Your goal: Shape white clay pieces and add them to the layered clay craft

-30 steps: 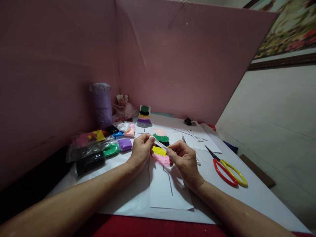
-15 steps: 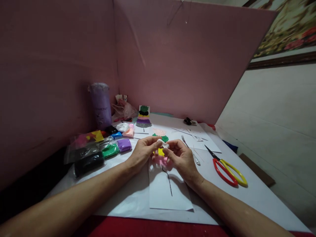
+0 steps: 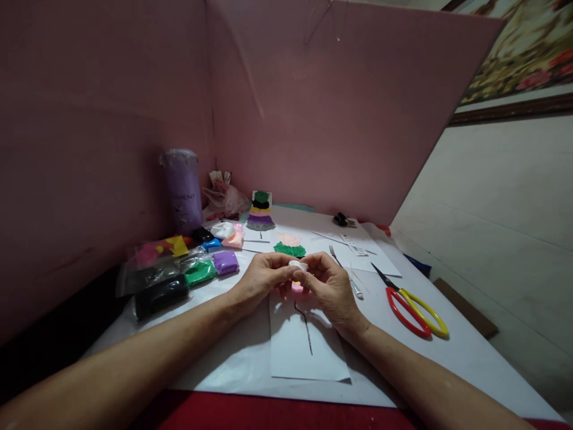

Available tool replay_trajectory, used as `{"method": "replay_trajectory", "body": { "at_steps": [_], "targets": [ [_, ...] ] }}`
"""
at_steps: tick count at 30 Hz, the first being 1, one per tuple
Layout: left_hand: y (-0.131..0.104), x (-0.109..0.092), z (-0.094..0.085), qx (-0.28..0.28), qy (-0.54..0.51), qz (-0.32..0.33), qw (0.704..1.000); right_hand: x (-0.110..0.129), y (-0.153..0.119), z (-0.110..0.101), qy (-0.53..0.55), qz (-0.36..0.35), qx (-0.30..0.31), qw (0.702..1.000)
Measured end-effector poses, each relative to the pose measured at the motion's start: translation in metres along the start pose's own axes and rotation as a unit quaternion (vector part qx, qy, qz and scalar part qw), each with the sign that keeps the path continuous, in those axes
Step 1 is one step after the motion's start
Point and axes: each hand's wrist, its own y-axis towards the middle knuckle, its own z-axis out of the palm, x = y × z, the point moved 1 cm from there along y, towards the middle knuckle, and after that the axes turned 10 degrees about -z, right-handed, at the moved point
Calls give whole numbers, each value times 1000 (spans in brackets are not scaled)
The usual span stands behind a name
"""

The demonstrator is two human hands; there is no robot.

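Note:
A small lump of white modelling clay [image 3: 298, 264] is pinched between the fingertips of my left hand [image 3: 262, 278] and my right hand [image 3: 329, 286]. Both hands are closed on it, just above a sheet of white paper [image 3: 304, 361]. On that paper lie bands of clay: peach [image 3: 289, 239] at the top, green [image 3: 289, 249] under it, and pink [image 3: 297, 287] partly covered by my fingers. A dark drawn line [image 3: 307, 334] runs down the paper below them. What lies between green and pink is mostly hidden.
Left stand bagged clay packs, among them purple [image 3: 226, 263], green [image 3: 200, 272] and black [image 3: 162, 297], and a purple bottle [image 3: 183, 194]. A card with coloured clay bands [image 3: 261, 212] is behind. To the right lie a fork [image 3: 333, 254], scissors [image 3: 416, 310] and keys [image 3: 342, 220].
My hands have come closer together and slightly lower around the white clay. More of the green band shows now, while the yellow one is largely covered.

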Motion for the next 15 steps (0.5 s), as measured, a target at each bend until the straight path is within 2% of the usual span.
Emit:
{"method": "replay_trajectory", "body": {
  "at_steps": [3,9,15],
  "targets": [
    [-1,-1,1,15,-1,0,1000,-1,1,-1,10,10,-7,1000],
    [1,-3,0,-40,34,3,999,0,0,-2,1,6,-7,1000],
    [3,-1,0,-14,69,-9,997,5,-1,1,-4,11,-2,1000]
  ]
}}
